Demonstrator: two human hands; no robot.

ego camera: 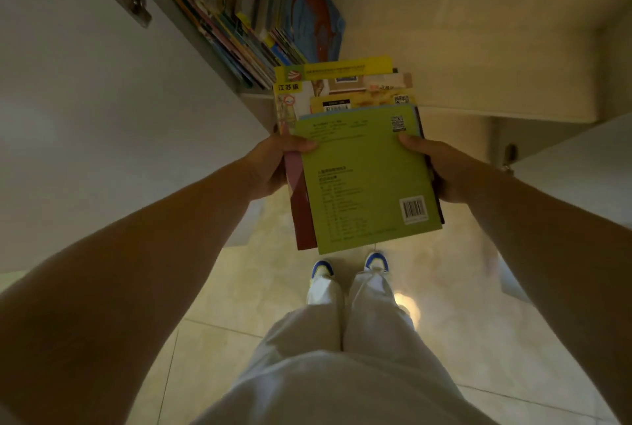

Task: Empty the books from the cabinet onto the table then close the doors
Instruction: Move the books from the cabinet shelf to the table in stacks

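I hold a stack of books [362,171] flat in front of me, a green back cover with a barcode on top and yellow covers showing beyond it. My left hand [273,161] grips the stack's left edge, thumb on the green cover. My right hand [441,165] grips the right edge the same way. Just beyond the stack, more books [246,11] stand in a tight row on the cabinet shelf, a blue cover with a red whale [314,14] at the right end.
The left cabinet door [85,110] stands open with a metal handle [131,2] near its top. Another white door [578,168] is open at the right. Below are beige floor tiles [239,288], my white trousers and blue-white shoes.
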